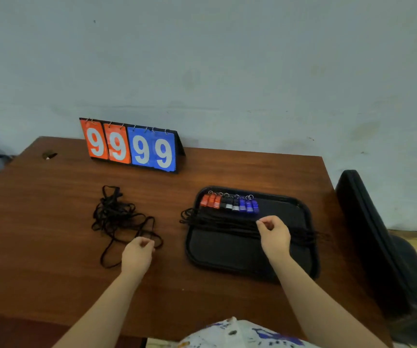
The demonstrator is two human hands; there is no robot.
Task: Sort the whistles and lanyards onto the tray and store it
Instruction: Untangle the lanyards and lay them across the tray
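Reaching forward, left hand (137,254) pinching loose lanyard (117,217); right hand (275,234) pinching lanyards on tray (310,237).

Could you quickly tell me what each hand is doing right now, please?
Left hand: closed on a loose lanyard.
Right hand: pinched over the tray's lanyards; grip unclear.

A brown wooden worktop (51,209) carries a black rectangular plastic tray (300,247) with a row of red, black and blue plastic whistles (228,203) along its far edge. Straightened black cord lanyards (217,222) lie across the tray, their ends overhanging both sides. The right hand (275,236) rests curled over them. The left hand (138,254) pinches a strand of a tangled black lanyard heap (115,214) lying left of the tray. A flip scoreboard (130,146) reading 9999 stands behind.
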